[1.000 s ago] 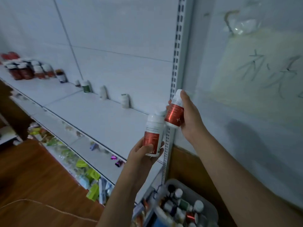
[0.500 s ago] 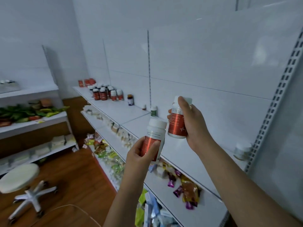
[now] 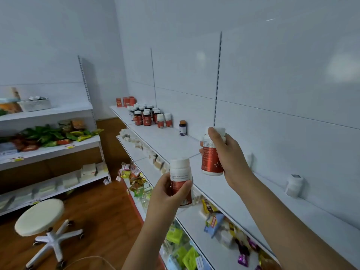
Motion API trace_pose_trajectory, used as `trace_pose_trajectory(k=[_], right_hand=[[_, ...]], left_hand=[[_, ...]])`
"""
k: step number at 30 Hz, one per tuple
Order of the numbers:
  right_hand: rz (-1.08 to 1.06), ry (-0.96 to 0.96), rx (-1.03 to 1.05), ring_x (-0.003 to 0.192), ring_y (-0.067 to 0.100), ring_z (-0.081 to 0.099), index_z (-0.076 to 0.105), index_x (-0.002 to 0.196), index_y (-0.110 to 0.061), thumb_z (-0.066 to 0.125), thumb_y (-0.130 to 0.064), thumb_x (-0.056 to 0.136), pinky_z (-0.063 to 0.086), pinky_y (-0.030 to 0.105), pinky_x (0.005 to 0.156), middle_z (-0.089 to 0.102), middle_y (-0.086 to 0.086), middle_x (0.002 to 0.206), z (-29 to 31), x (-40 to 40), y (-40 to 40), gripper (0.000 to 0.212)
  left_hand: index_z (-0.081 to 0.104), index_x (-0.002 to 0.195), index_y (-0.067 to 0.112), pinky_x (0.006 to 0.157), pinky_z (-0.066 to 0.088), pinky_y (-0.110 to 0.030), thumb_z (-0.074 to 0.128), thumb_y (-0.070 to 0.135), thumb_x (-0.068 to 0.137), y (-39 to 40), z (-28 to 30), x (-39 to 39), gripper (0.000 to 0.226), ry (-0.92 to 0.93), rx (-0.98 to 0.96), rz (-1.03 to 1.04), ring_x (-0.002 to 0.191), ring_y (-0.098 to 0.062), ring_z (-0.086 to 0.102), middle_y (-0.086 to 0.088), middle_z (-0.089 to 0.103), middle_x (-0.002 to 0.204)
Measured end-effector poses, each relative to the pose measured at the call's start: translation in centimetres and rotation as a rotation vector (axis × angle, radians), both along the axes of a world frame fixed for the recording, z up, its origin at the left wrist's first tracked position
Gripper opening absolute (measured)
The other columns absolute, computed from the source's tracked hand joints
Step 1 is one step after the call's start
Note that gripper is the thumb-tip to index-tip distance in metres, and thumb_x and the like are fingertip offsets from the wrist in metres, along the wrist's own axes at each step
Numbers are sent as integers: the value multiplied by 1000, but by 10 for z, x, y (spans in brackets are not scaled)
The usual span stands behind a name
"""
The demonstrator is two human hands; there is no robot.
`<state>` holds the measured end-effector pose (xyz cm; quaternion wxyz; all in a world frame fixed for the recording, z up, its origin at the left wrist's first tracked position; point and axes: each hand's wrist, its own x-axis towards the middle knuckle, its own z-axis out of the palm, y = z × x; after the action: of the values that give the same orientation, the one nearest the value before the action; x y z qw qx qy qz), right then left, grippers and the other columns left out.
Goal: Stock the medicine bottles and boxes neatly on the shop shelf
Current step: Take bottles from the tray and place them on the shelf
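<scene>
My left hand (image 3: pixel 167 193) grips a white-capped bottle with a red label (image 3: pixel 180 173), held upright in front of the top white shelf (image 3: pixel 169 142). My right hand (image 3: pixel 228 152) holds a second bottle of the same kind (image 3: pixel 209 158) higher up, over the shelf's bare middle stretch. At the shelf's far end stands a cluster of red-labelled bottles (image 3: pixel 145 115), with red boxes (image 3: pixel 125 101) behind them. A dark bottle (image 3: pixel 182 128) stands alone against the back wall. A small white bottle (image 3: pixel 294 185) sits to the right of my right arm.
Lower shelves hold packets and snack bags (image 3: pixel 212 221). A second shelf unit (image 3: pixel 48 143) with green packets stands to the left. A white round stool (image 3: pixel 40 217) on castors is on the wooden floor at lower left.
The view has swung left from the shelf's right end and the bin of bottles to the long shelf. Both hands keep their bottles, now held a little further apart.
</scene>
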<state>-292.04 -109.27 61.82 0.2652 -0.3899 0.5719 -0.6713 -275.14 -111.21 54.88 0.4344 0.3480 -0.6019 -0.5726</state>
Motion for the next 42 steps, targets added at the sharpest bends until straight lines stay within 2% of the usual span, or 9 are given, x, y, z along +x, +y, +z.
trace_pose_trajectory(k=[5,8,13,16,19,25,33,36,42], right_hand=[[38,14,17,86,18,74,65,98,-30,63,-58,86,56,49,91,76,-3,91,-7,-35,-105,30],[52,3,20,87,16,74,65,101,-34,63,-59,85,56,48,91,76,-4,93,-6,-55,-171,30],[100,19,54,90,15,73,64,105,-27,63,-59,85,56,47,92,75,-3,95,-13,-77,-272,37],[128,7,80,94,17,72,62,99,-38,66,-64,79,55,46,93,74,-3,99,-29,-79,-322,33],[154,34,115,98,14,70,62,99,-40,65,-66,74,54,40,93,74,-5,102,-42,-75,-363,36],[80,86,176,102,8,64,62,109,-31,64,-54,86,49,26,80,69,-10,105,-63,-74,-449,33],[-102,128,199,102,7,63,61,111,-30,64,-51,87,50,29,84,69,-10,105,-71,-68,-565,32],[-157,146,217,102,5,62,60,107,-32,64,-50,88,50,27,82,68,-12,105,-69,-66,-602,26],[-297,188,256,95,-2,59,57,102,-33,66,-46,88,44,19,71,66,-12,102,-95,-69,-649,20]], left_hand=[[56,100,39,61,46,-11,75,23,83,-103,-4,-20,30,-62,16,66,83,2,65,14,67,97],[53,111,35,63,47,-11,76,24,82,-168,2,-31,38,-122,20,122,86,1,61,17,63,100],[45,119,36,87,46,-26,75,24,82,-260,5,-47,49,-194,27,193,93,-5,58,22,57,101],[44,120,36,93,48,-32,76,23,81,-303,-7,-51,52,-215,60,202,99,-7,58,21,57,103],[43,120,36,97,49,-37,77,22,81,-346,-17,-51,53,-228,93,209,103,-11,57,21,57,102],[44,123,33,100,48,-39,76,22,82,-445,-38,-51,54,-247,118,172,107,-13,55,13,57,111],[50,118,34,85,49,-25,79,22,81,-600,-47,-39,49,-280,53,44,102,-8,61,15,63,109],[49,110,38,69,43,-8,78,19,82,-651,-43,-33,45,-280,43,-22,96,-1,59,20,61,101],[53,107,39,64,42,-8,78,16,82,-728,-64,-42,42,-270,14,-122,91,0,59,19,62,100]])
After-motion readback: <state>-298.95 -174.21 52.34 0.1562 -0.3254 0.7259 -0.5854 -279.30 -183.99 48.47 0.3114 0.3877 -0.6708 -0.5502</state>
